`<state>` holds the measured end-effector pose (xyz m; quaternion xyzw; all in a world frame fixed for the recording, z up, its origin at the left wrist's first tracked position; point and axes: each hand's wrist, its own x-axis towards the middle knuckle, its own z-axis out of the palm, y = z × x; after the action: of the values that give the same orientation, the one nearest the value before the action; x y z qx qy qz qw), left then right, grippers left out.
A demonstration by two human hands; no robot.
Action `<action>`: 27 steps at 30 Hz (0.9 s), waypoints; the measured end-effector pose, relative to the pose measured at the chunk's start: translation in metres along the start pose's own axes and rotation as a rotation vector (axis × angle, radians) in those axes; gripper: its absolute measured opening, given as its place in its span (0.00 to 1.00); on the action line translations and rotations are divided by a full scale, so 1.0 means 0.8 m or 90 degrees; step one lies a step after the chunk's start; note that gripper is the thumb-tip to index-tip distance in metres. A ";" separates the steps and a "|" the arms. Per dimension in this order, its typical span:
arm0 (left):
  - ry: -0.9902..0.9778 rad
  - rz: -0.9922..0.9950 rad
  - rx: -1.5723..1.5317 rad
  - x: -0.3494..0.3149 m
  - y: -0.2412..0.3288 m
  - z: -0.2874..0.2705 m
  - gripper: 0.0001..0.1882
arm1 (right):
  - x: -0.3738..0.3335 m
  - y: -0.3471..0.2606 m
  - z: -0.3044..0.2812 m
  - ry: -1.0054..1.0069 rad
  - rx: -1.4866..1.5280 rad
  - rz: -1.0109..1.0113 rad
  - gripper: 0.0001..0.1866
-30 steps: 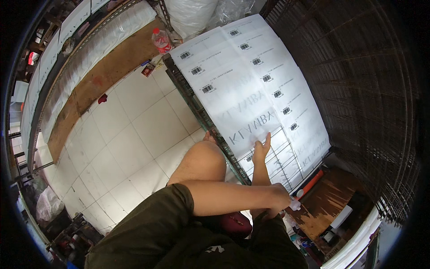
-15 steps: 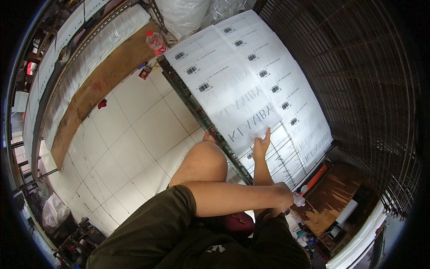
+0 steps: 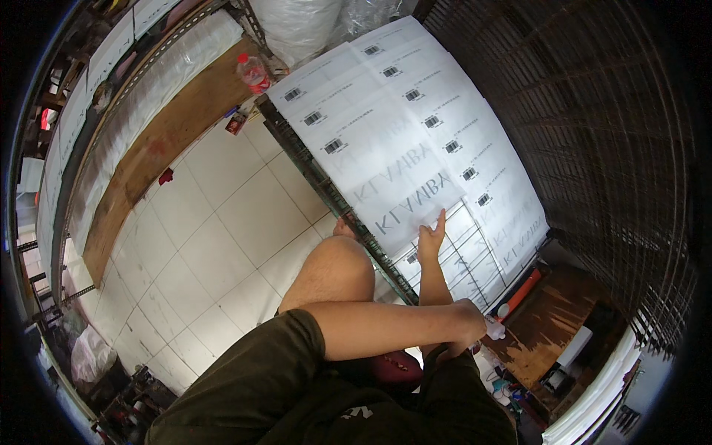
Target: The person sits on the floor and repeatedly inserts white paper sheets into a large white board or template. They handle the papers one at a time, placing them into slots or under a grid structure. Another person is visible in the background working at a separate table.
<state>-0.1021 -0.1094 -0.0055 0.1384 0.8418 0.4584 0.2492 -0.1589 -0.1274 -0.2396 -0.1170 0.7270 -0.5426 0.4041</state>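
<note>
My right hand (image 3: 432, 234) rests at the near edge of a translucent white printed sheet (image 3: 393, 189), its index finger and thumb spread apart. Overlapping sheets of the same kind, with dark lettering and barcodes, cover a wire drying rack (image 3: 463, 230). Crossing over my right forearm, my left arm ends in a curled left hand (image 3: 467, 326). From its far side sticks out a small clear bottle (image 3: 495, 328), which it seems to hold; most of the bottle is hidden behind the fingers.
Raised wire racks (image 3: 593, 133) stand at the right. Below them is a worn wooden board (image 3: 545, 326) with an orange-handled tool (image 3: 519, 294). A red-capped bottle (image 3: 254, 74) stands behind the rack's left corner. A long wooden bench (image 3: 141, 163) runs along the left, beside the tiled floor (image 3: 230, 222).
The whole view has shifted slightly to the left. Both hands keep nearly the same place and pose, and the sheets lie as before.
</note>
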 end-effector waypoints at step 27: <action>-0.026 0.014 0.119 -0.020 0.002 0.009 0.38 | -0.240 -0.217 -0.271 -0.160 -0.607 -0.217 0.27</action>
<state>-0.0844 -0.1107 -0.0028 0.1792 0.8741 0.3778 0.2473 -0.2363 0.0736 0.0202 -0.4691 0.8097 -0.1913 0.2962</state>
